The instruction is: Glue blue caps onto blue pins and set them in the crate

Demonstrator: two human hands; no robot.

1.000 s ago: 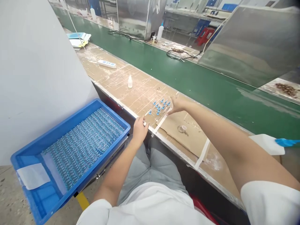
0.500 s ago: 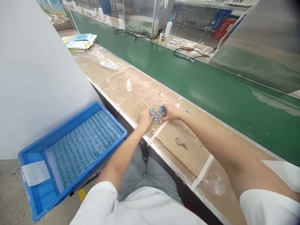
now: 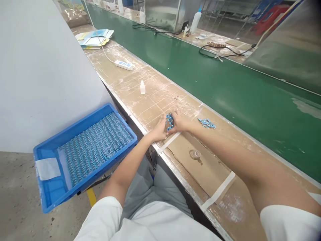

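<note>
Small blue pieces (image 3: 169, 122) are lying in a loose cluster on the worktop (image 3: 122, 85), between the person's 2 hands. At the far left, a white panel (image 3: 50, 83) is standing behind a blue tray (image 3: 51, 192), where many similar blue pieces (image 3: 96, 144) are lying in close rows beside a sheet of white paper (image 3: 48, 168). Further along, a white power strip (image 3: 123, 65) is resting on the worktop, and a small white bottle (image 3: 142, 87) is standing upright nearer the person. The left hand (image 3: 158, 130) is cupping the cluster's near left side, its fingers and thumb staying parted. The right hand (image 3: 180, 121) is curving round the opposite side, thumb and fingers spread apart. Beside its forearm, a flat piece of cardboard (image 3: 183, 152) is carrying a small clear round dish (image 3: 194, 154). Beyond that forearm, a separate blue pile (image 3: 207, 123) is lying near the green belt (image 3: 225, 90).
</note>
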